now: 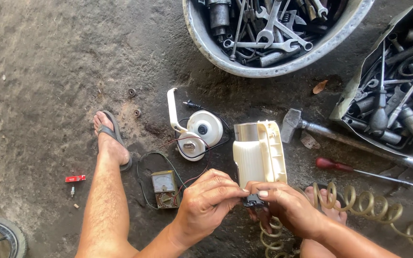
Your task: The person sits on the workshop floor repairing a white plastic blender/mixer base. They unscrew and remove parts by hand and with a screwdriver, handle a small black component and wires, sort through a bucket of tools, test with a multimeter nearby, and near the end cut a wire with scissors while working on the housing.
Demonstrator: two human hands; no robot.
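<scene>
Hands grip cream casing below wrench-filled basin

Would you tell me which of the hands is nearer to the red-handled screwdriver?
Right. The right hand is just left of and below the red-handled screwdriver; the left hand lies farther left, beyond the right.
</scene>
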